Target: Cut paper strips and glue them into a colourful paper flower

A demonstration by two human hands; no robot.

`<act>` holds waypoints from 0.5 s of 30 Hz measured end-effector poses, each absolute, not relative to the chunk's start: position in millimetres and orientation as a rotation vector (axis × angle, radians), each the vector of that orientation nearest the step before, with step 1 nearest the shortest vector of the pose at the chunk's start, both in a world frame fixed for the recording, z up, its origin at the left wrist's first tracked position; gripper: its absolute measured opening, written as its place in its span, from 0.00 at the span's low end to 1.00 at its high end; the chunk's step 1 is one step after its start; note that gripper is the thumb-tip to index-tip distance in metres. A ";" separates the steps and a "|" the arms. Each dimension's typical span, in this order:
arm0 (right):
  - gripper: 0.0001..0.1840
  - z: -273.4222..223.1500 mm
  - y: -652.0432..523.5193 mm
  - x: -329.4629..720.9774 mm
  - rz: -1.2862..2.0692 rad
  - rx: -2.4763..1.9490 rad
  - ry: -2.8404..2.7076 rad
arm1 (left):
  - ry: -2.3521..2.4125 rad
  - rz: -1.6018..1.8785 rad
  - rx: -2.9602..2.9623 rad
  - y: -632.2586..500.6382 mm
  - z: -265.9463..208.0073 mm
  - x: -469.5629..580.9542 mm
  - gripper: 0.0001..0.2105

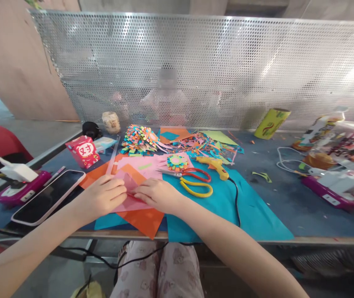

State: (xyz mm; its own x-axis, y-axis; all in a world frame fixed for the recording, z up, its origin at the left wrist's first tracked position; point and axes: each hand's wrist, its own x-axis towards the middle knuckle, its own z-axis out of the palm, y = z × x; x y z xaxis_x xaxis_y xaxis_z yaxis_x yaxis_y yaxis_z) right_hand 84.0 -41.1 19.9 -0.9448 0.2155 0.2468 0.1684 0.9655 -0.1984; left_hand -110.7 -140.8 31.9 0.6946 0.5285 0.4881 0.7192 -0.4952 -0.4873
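Observation:
My left hand (104, 194) and my right hand (156, 192) meet over a piece of pink paper (128, 180) in front of me. Fingers of both hands are bent and pressed on this paper, with a thin reddish edge between the fingertips that I cannot make out well. Orange paper (147, 223) lies beneath. Just beyond my right hand are scissors (195, 188) with red and yellow handles. A round fringed paper flower (177, 162) sits by the blades, and a yellow glue gun (214, 165) lies to its right on blue paper (251, 211).
A pile of fringed paper flowers (139, 138) and paper scraps (198, 142) lie toward the back. On the left are a phone (49, 196), a red packet (85, 152) and a power strip (24, 192). A yellow-green tube (271, 124) stands before the perforated metal screen (195, 62).

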 end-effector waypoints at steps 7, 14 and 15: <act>0.19 27.0 -32.8 88.7 0.105 -0.336 -2.853 | -0.943 -0.287 -2.265 -143.2 82.9 -117.2 0.15; 0.25 35.9 -39.0 97.0 0.226 -0.399 -2.798 | -0.926 -0.304 -2.144 -138.3 98.9 -118.0 0.09; 0.27 35.1 -40.4 97.6 0.247 -0.391 -2.805 | -0.932 -0.312 -2.150 -138.4 97.6 -118.6 0.09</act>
